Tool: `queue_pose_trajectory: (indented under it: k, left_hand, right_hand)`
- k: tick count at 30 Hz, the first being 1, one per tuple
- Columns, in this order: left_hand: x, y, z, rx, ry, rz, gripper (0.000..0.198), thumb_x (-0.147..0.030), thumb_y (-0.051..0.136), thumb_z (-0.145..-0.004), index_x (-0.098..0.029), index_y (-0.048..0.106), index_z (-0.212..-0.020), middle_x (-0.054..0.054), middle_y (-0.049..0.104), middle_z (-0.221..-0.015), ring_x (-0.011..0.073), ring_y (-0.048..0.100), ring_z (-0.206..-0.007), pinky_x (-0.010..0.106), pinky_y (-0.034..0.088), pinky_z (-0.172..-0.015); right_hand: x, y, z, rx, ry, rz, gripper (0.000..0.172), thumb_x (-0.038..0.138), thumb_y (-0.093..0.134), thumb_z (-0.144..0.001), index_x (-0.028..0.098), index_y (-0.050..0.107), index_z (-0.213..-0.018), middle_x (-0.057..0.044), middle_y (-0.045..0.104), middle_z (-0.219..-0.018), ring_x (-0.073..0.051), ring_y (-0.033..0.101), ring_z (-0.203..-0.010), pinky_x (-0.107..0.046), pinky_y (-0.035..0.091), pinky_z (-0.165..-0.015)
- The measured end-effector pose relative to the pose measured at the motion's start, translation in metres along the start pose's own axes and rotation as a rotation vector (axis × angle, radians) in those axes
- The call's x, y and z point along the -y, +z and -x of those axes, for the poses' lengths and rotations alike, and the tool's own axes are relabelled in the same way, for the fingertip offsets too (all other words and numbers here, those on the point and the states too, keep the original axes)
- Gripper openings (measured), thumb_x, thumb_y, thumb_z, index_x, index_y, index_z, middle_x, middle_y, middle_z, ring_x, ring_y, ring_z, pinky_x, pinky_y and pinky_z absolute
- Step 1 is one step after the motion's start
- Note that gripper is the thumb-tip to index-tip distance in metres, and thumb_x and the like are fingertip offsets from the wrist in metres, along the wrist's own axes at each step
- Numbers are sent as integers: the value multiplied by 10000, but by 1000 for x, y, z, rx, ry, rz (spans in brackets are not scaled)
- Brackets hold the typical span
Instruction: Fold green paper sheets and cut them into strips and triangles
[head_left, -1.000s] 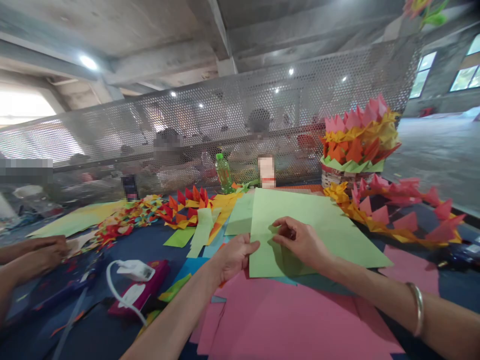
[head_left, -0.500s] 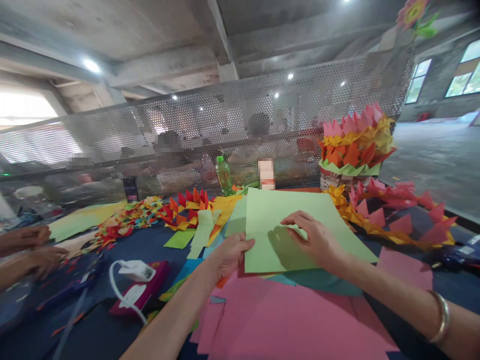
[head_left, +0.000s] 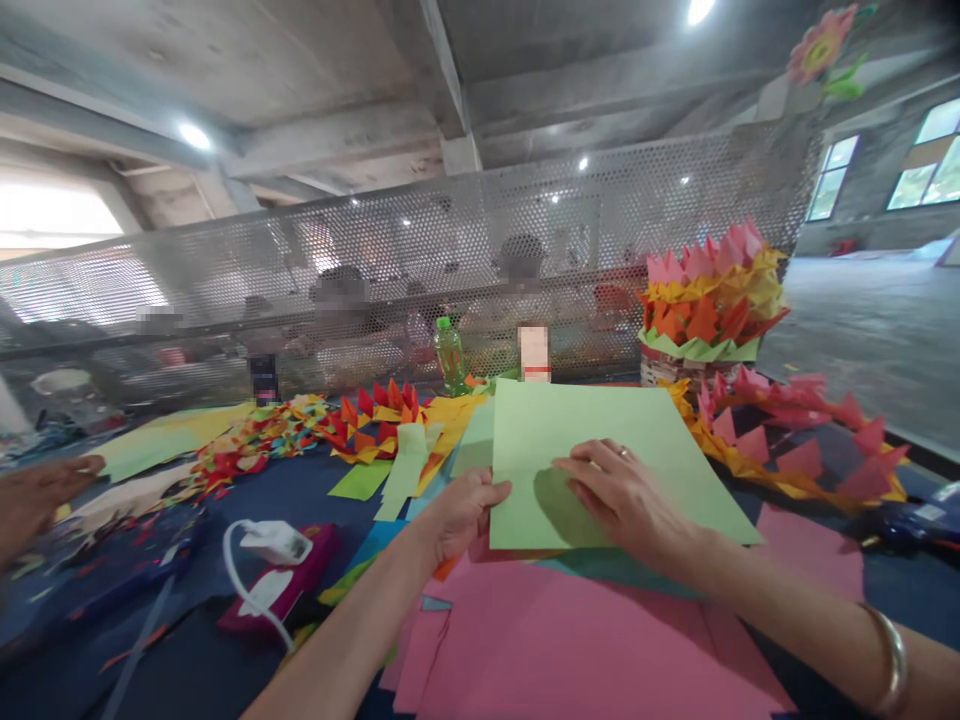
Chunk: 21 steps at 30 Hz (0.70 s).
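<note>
A light green paper sheet (head_left: 600,430) lies in front of me on top of pink sheets (head_left: 570,640). My left hand (head_left: 461,515) pinches the sheet's near left edge, thumb on top. Resting flat on the sheet, my right hand (head_left: 626,495) has its fingers stretched out and a ring on one finger. A bangle (head_left: 889,660) circles my right wrist.
Folded paper pieces in red, orange and yellow (head_left: 360,415) lie at the back left, a tiered paper flower (head_left: 709,300) and pink-yellow chain (head_left: 795,440) at the right. A green bottle (head_left: 450,355) stands by the mesh screen (head_left: 450,260). A white charger (head_left: 274,545) sits left; another person's hand (head_left: 34,495) is at far left.
My right hand went from pinching the sheet's middle to lying flat on it. The sheet shifted slightly left. The other person's hands at far left drew back.
</note>
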<state>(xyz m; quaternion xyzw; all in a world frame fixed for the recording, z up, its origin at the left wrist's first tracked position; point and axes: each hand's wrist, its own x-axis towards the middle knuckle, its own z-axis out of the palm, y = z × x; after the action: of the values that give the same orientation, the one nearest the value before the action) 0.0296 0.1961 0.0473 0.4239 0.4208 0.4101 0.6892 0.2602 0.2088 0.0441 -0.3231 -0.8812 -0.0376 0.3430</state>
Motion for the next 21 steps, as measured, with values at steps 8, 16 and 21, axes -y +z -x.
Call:
queue_pose_trajectory:
  k: [8,16,21]
  left_hand:
    - [-1,-2,0,-62,21,4,249,-210,777,-669,-106,689,-876,95,750,-811,207,706,-739,295,532,-720]
    - [-2,1,1,-12,-3,36,182,-181,756,-677,-107,687,-828,108,746,-816,229,708,-764,319,525,-733]
    - [-3,7,6,31,-36,30,212,-189,763,-680,-99,692,-858,117,747,-842,233,708,-767,318,523,-729]
  right_hand:
    - [-16,-8,-8,-188,104,-10,270,218,501,-933,212,559,-1197,-104,583,-1098,-245,549,-1017,-423,451,-894]
    - [-4,-8,0,-32,-10,-6,262,166,450,-942,221,618,-1136,-98,610,-1072,-238,548,-975,-411,445,-840]
    - [17,-4,4,65,-34,-36,282,177,435,-952,232,592,-1180,-99,601,-1125,-240,535,-1009,-406,440,-851]
